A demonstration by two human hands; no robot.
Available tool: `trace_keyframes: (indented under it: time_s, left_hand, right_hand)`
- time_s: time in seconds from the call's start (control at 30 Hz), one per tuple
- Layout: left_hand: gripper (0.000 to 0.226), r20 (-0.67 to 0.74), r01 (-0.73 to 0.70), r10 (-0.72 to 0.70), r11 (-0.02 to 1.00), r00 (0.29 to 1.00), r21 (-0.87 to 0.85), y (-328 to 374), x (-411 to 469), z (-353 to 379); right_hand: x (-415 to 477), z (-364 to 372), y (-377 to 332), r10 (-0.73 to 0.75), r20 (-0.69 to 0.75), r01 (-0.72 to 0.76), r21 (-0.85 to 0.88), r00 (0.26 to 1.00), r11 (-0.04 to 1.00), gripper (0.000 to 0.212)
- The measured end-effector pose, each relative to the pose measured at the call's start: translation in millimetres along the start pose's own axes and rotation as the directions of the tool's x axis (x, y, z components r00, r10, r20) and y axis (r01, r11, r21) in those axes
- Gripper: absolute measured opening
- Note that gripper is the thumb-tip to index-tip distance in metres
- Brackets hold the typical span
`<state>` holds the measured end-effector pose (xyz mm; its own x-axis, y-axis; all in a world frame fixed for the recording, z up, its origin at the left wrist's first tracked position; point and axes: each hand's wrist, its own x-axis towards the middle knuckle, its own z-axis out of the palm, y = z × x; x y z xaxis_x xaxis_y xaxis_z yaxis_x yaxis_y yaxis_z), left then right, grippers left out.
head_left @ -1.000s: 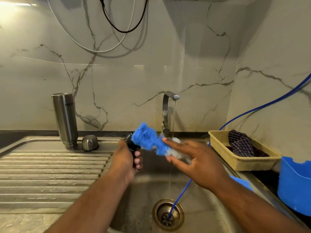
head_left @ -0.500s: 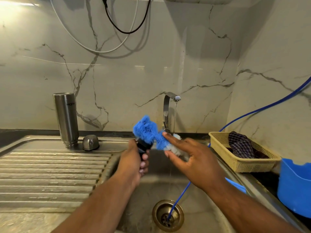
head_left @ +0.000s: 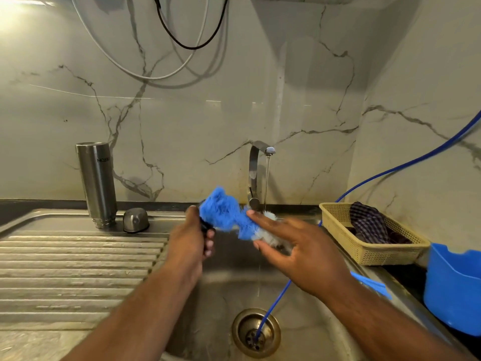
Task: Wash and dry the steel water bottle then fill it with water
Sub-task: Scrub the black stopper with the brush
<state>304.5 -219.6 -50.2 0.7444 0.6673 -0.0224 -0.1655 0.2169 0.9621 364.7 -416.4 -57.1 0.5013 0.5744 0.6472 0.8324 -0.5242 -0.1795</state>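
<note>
The steel water bottle (head_left: 96, 183) stands upside down at the back of the draining board, its steel cap (head_left: 135, 220) beside it on the right. Over the sink basin my left hand (head_left: 191, 239) grips the black handle of a blue and white bottle brush (head_left: 229, 214). My right hand (head_left: 299, 250) is spread, its fingers lying against the white tip of the bristles. A thin stream of water runs from the tap (head_left: 257, 173) just behind the brush.
A blue hose (head_left: 276, 302) runs from the right wall down into the sink drain (head_left: 256, 333). A beige basket (head_left: 369, 252) with a checked cloth sits right of the basin, a blue tub (head_left: 454, 290) beyond it. The ribbed draining board (head_left: 78, 269) lies left.
My left hand turned the brush handle and shifted slightly right, then back; my right fingers slid along the bristles toward the white tip. The bottle and cap have not moved.
</note>
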Motion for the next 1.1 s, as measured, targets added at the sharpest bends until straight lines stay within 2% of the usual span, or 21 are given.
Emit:
trace_keyframes:
  time_s: [0.07,0.2,0.37,0.43,0.5,0.57,0.67,0.7,0.87,0.9,1.0,1.03,1.1]
  left_hand:
    - [0.043,-0.006,-0.041,0.042,0.998,0.999,0.044,0.0,5.5,-5.6]
    - [0.035,0.139,-0.241,0.213,0.942,0.967,0.236,-15.8,0.7,7.9]
    - [0.018,0.037,-0.322,0.326,0.903,0.945,0.284,-7.7,16.4,-9.4]
    - [0.015,0.095,-0.402,0.401,0.817,0.911,0.412,-10.1,11.5,-7.5]
    - [0.023,0.187,-0.477,0.45,0.713,0.873,0.514,-15.2,6.7,0.0]
    - [0.029,0.174,-0.477,0.465,0.682,0.868,0.555,-13.0,5.7,0.4]
    - [0.03,0.016,-0.415,0.484,0.732,0.875,0.54,-1.0,14.1,-12.0]
    - [0.031,0.005,-0.413,0.489,0.731,0.872,0.543,0.3,15.1,-14.9]
    - [0.039,0.269,-0.547,0.5,0.567,0.823,0.616,-16.6,6.8,1.5]
    - [0.04,0.268,-0.557,0.518,0.551,0.812,0.622,-16.5,6.9,2.2]
    - [0.037,0.121,-0.488,0.552,0.588,0.825,0.645,-7.4,15.3,-9.5]
    - [0.036,0.111,-0.488,0.56,0.589,0.821,0.644,-6.2,17.7,-13.9]
    - [0.035,0.212,-0.535,0.548,0.54,0.809,0.65,-8.1,14.4,-13.3]
  right_hand:
    - [-0.1,0.0,2.3,0.027,0.011,-0.027,0.003,1.0,1.0,0.057]
    - [10.1,0.8,4.1,0.1,-0.04,-0.1,0.009,0.994,0.995,0.054]
    - [0.6,-6.3,11.6,0.105,0.04,-0.103,-0.03,0.994,0.994,0.055]
    - [4.5,-5.2,10.2,0.139,0.029,-0.138,-0.035,0.99,0.99,0.054]
    - [8.4,-4.2,8.7,0.165,0.022,-0.164,-0.039,0.986,0.986,0.052]
    - [6.6,-7.5,7.1,0.166,0.04,-0.163,-0.066,0.985,0.984,0.052]
    - [1.7,-15.4,3.3,0.163,0.103,-0.15,-0.126,0.981,0.981,0.053]
    - [2.3,-15.3,3.6,0.17,0.115,-0.151,-0.155,0.979,0.976,0.053]
    - [8.6,-9.7,7.9,0.248,0.058,-0.234,-0.187,0.967,0.954,0.052]
    - [6.7,-10.7,8.8,0.249,0.066,-0.233,-0.186,0.966,0.954,0.052]
    - [1.3,-17.9,5.2,0.224,0.098,-0.202,-0.193,0.97,0.96,0.053]
    - [1.7,-18.5,2.0,0.214,0.118,-0.188,-0.202,0.97,0.961,0.053]
    - [5.4,-15.4,-4.5,0.212,0.136,-0.181,-0.213,0.968,0.96,0.053]
